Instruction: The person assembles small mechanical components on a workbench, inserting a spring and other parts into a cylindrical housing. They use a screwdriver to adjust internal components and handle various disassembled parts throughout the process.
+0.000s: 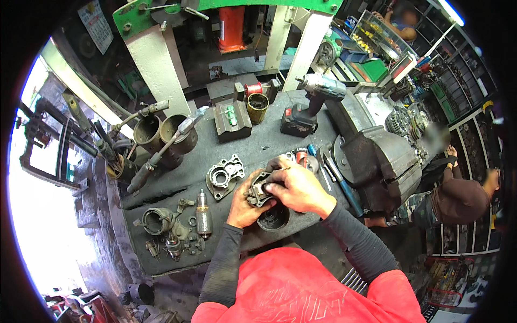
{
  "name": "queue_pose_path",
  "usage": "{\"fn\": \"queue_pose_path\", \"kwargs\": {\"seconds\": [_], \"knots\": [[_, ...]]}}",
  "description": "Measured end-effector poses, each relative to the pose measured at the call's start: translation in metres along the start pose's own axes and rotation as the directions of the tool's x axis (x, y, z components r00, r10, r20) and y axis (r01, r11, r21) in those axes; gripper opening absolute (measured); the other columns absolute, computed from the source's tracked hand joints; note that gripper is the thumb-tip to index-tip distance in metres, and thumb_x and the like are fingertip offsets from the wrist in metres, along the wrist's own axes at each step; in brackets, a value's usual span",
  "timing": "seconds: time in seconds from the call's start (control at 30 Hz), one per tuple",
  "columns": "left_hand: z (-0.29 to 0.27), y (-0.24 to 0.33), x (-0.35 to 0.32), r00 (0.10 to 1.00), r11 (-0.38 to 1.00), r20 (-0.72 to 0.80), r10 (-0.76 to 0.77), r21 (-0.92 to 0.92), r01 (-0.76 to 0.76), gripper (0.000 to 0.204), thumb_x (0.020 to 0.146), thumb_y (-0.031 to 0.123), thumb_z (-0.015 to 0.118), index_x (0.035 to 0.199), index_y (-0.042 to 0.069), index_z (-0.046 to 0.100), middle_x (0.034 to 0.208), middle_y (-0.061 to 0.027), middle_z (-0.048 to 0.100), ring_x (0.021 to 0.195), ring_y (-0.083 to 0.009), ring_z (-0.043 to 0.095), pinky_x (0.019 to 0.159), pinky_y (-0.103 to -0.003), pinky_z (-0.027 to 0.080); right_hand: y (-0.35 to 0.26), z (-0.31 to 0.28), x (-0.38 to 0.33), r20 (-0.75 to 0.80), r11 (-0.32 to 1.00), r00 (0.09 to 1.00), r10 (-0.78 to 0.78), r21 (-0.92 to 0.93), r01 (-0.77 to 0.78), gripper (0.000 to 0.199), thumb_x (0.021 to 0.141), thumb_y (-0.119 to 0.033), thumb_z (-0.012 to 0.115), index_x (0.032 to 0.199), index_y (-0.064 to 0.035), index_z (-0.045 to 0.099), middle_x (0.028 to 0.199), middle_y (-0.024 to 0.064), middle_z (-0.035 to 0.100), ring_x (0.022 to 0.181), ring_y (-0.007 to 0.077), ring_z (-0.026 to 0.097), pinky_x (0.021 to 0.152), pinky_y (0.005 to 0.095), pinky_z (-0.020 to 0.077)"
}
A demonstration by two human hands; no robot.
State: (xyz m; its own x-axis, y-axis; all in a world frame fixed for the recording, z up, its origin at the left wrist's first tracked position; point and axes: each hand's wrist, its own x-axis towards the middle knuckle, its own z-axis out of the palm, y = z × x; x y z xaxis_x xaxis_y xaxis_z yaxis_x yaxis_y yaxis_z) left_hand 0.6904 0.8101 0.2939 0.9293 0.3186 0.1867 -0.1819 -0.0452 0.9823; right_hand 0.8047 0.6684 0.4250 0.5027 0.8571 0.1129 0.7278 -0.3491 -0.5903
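Observation:
My left hand (245,206) is wrapped round a small grey metal housing (259,189) with an open, flanged face, held above the bench's near edge. The fingers of my right hand (297,185) are bent and pressed into its open side; whether they pinch a smaller piece there is hidden. Just below my hands stands a dark, round, hollow casing (274,217). To the left lies a cast metal end cover (223,175) with a round bore. Nearer me, an armature (203,215) stands on end beside a cylindrical housing (157,221) and several small gears and fittings.
A cordless impact wrench (316,103) stands at the back of the bench (264,141). Right of my hands lie a blue-handled screwdriver (350,195) and a big bench vise (377,159). Metal cans (147,134) with tools stand left. Two other people are at the far right.

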Motion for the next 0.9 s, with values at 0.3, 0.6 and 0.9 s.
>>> {"fn": "queue_pose_path", "kwargs": {"seconds": [0.3,0.6,0.9], "knots": [[0.016,0.05,-0.015,0.968,0.998,-0.249,0.039,0.057,-0.026,0.124,0.059,0.025,0.104,0.157,-0.001,0.033,0.153,-0.0168,0.049,0.141,-0.0301,0.048,0.12,-0.044,0.039,-0.005,0.01,0.01,0.117,0.963,0.986,0.116,-0.256,-0.083,0.04,0.091,-0.043,0.07,0.101,-0.0056,0.078,0.116,0.0175,0.059,0.105,0.0368,0.067,0.082,0.0568,0.0526],[0.059,0.064,-0.007,0.872,0.79,-0.432,0.23,0.606,0.092,0.075,0.078,0.019,0.084,0.139,-0.005,0.047,0.132,-0.0276,0.056,0.126,-0.0488,0.054,0.108,-0.053,0.044,-0.007,0.003,0.011,0.199,0.98,0.96,0.197,-0.012,-0.199,0.038,0.095,-0.04,0.069,0.102,-0.0033,0.077,0.124,0.0199,0.057,0.111,0.0393,0.066,0.093,0.0606,0.0493],[0.051,0.056,-0.01,0.894,0.823,-0.405,0.19,0.563,0.08,0.072,0.07,0.014,0.085,0.134,0.001,0.055,0.124,-0.0209,0.063,0.113,-0.0426,0.063,0.094,-0.048,0.054,0.0,0.02,-0.002,-0.093,0.994,0.991,0.094,-0.047,-0.099,0.03,0.088,-0.03,0.075,0.096,-0.0012,0.079,0.119,0.024,0.06,0.1,0.0421,0.068,0.086,0.0491,0.0568]]}}
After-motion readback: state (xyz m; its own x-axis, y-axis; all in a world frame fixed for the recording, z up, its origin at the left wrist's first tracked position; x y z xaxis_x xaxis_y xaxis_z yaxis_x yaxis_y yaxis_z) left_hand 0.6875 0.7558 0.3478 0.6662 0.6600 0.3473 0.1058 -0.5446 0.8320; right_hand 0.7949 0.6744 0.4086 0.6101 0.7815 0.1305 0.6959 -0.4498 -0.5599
